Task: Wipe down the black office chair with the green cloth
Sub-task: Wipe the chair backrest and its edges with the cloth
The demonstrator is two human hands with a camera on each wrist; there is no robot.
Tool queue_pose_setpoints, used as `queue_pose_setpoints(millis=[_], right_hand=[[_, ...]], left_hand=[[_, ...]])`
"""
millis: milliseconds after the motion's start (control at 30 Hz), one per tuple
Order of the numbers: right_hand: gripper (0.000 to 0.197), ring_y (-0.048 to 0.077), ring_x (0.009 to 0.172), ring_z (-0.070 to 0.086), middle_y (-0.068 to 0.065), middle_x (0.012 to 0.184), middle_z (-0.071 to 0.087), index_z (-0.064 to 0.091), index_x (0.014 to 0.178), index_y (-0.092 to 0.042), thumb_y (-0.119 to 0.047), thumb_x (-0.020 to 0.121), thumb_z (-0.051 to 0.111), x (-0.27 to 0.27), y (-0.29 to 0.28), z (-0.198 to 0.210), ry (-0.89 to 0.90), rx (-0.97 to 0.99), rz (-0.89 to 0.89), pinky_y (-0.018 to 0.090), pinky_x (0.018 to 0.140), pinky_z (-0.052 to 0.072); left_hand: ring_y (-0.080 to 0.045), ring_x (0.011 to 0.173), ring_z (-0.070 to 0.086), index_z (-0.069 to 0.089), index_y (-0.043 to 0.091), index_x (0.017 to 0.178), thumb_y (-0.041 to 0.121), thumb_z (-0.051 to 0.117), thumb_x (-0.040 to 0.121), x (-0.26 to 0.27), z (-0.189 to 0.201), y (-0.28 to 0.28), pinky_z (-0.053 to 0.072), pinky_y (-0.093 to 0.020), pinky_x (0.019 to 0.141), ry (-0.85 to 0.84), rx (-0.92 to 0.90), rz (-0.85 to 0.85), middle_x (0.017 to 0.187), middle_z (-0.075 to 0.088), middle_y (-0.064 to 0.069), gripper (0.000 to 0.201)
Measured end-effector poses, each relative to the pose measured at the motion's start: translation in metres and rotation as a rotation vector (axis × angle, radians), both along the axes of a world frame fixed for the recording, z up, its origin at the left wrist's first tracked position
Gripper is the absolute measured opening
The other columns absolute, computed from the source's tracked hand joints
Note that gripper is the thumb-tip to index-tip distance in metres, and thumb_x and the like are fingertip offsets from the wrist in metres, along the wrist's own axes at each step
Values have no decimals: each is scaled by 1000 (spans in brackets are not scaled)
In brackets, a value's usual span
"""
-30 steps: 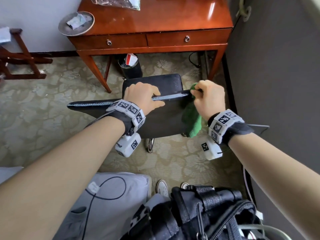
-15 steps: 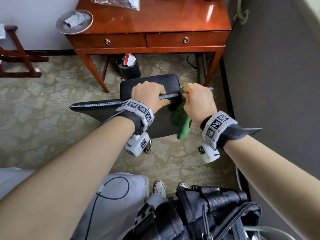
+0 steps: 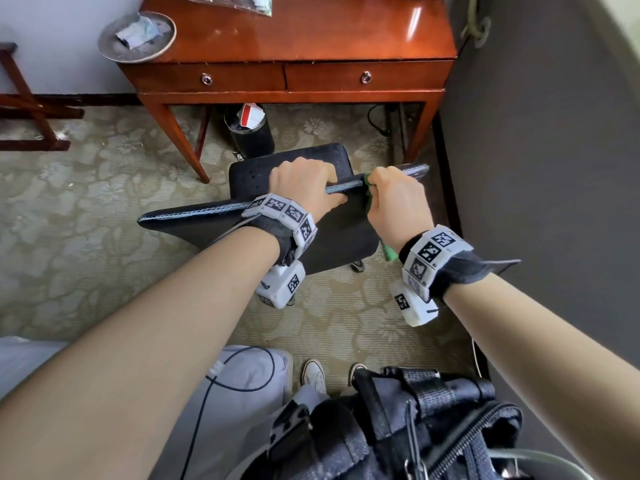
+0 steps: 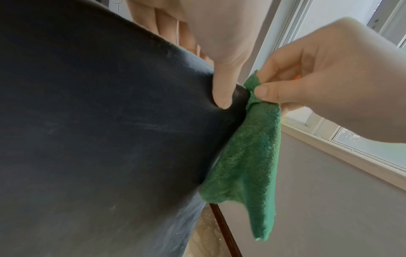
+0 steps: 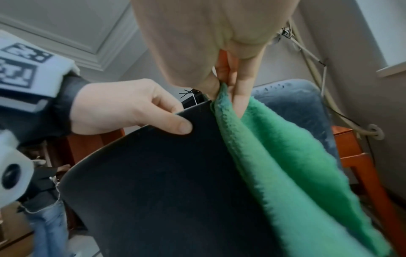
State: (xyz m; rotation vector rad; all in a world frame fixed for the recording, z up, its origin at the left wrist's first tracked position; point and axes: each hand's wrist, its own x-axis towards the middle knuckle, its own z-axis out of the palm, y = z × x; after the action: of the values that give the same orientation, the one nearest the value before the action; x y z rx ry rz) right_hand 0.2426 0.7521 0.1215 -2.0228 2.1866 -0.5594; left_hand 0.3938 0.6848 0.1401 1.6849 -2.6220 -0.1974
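The black office chair (image 3: 339, 230) stands in front of me with its backrest facing me. My left hand (image 3: 304, 188) grips the backrest's top edge, thumb on the near face, as the left wrist view (image 4: 224, 83) shows. Just to its right, my right hand (image 3: 398, 199) pinches the green cloth (image 3: 389, 252) against the same edge. The cloth (image 4: 248, 165) hangs down the back of the backrest (image 4: 98, 130) at its right side. In the right wrist view the cloth (image 5: 296, 165) drapes beside the black panel (image 5: 164, 191). My right hand hides most of the cloth in the head view.
A red-brown wooden desk (image 3: 287, 77) with two drawers stands beyond the chair, with a black waste bin (image 3: 249, 133) under it. A grey wall (image 3: 536, 168) runs close along the right. A wooden rack (image 3: 31, 109) is at far left. My shoes (image 3: 315, 375) are on the patterned carpet.
My right hand has slid the cloth left along the backrest's top edge, closer to my left hand. The edge's right end now shows beyond it. My left hand keeps its grip.
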Motion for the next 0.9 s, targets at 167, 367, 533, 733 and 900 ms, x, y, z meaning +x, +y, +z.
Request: queue_pose_setpoints(millis=[167, 367, 533, 733, 900], right_hand=[[21, 40, 78, 62, 15, 88, 64, 65, 96, -5, 3, 80, 55, -33, -2, -3, 31, -44, -35, 39, 66, 48], [18, 37, 79, 60, 14, 91, 61, 63, 99, -5, -2, 83, 55, -2, -3, -2, 40, -45, 3, 34, 64, 40], [22, 39, 78, 60, 16, 90, 61, 64, 101, -3, 1, 80, 57, 4, -1, 0, 26, -44, 122, 36, 62, 42], [6, 29, 70, 58, 7, 79, 66, 58, 86, -9, -5, 83, 62, -36, -12, 9, -154, -102, -35, 30, 66, 40], [14, 17, 71, 58, -7, 74, 59, 57, 80, -16, -9, 79, 69, -40, -23, 27, -315, -123, -83, 24, 74, 39]], left_hand=[[-31, 98, 63, 69, 33, 109, 63, 63, 85, -4, -2, 0, 35, -33, 74, 13, 12, -10, 102, 70, 1, 39], [-31, 96, 62, 69, 32, 103, 60, 64, 86, -13, -3, -1, 34, -34, 72, 20, -5, -8, 99, 69, 0, 33], [-32, 96, 62, 70, 32, 102, 60, 63, 86, -14, -1, 0, 35, -34, 71, 8, -4, -4, 98, 69, -1, 34], [-30, 103, 63, 66, 36, 120, 60, 64, 86, -1, 7, -6, 45, -34, 77, 16, 67, -42, 110, 70, 0, 42], [-25, 102, 65, 68, 36, 116, 61, 67, 82, 27, 4, -6, 54, -40, 87, 58, 62, 22, 109, 72, 6, 42]])
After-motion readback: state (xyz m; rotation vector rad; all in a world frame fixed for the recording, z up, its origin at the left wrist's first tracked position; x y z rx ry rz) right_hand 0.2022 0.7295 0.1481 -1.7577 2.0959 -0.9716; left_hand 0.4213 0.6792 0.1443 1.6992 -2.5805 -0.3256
